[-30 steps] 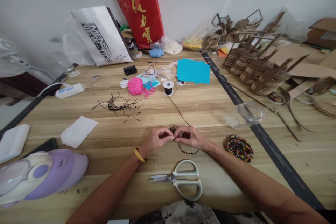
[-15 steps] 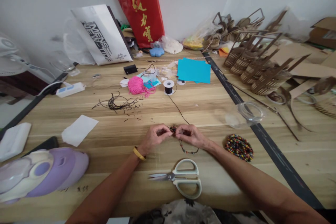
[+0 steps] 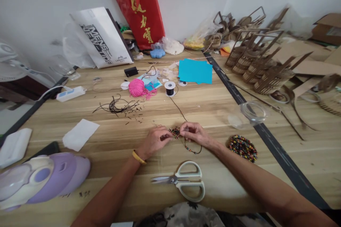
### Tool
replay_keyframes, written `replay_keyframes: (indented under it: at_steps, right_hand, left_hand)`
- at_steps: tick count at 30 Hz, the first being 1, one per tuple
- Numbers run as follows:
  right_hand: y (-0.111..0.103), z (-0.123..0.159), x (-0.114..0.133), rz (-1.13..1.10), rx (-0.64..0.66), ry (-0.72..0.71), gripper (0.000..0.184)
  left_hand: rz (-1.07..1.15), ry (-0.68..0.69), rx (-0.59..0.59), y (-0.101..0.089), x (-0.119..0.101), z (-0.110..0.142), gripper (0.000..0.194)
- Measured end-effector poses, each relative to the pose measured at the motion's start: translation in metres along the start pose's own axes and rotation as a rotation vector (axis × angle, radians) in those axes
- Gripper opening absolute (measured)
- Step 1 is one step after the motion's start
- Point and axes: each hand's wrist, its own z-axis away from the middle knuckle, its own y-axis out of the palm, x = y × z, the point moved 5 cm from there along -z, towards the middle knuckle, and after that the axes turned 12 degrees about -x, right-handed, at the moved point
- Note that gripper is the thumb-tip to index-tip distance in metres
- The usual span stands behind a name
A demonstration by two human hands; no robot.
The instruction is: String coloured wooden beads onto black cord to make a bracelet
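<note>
A small cluster of dark, multicoloured beads [image 3: 174, 133] lies on the table between my two hands. My left hand [image 3: 156, 141] is closed in a pinch at its left edge; whatever the fingertips hold is too small to make out. On the right side, my right hand [image 3: 195, 133] pinches a thin black cord [image 3: 178, 107]. That cord runs back to a white spool [image 3: 169, 86]. Below my right hand hangs a loop of cord with a few beads [image 3: 191, 149] threaded on it. Scissors [image 3: 178, 180] with pale handles lie nearer to me.
Coiled bead strings [image 3: 243, 148] rest to the right. Cut black cords [image 3: 117, 105] and scraps lie to the left, behind a white paper [image 3: 81, 134]. Pink yarn [image 3: 136, 88], blue sheets [image 3: 195, 71] and woven baskets [image 3: 274, 78] stand farther back. A purple-and-white device [image 3: 53, 177] sits front left.
My hands have drawn slightly apart, uncovering more of the bead cluster. My right hand has risen a little with the cord. The view has shifted slightly.
</note>
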Motion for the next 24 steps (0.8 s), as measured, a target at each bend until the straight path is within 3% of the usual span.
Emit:
replay_keyframes:
  at_steps: [4,15,18,24]
  right_hand:
    - [0.0,0.0,0.005,0.018,-0.003,-0.005,0.034]
    - [0.0,-0.001,0.006,0.012,0.009,-0.008,0.034]
    - [0.0,-0.001,0.005,0.005,0.01,0.001,0.034]
    - [0.002,0.0,0.004,0.007,0.049,0.006,0.033]
  left_hand:
    - [-0.106,0.099,0.017,0.004,-0.004,0.002,0.01]
    - [-0.14,0.105,0.029,0.011,-0.001,0.006,0.014]
    - [-0.064,0.022,0.015,0.008,-0.002,0.003,0.011]
    - [0.385,-0.363,-0.038,0.01,0.012,0.003,0.011]
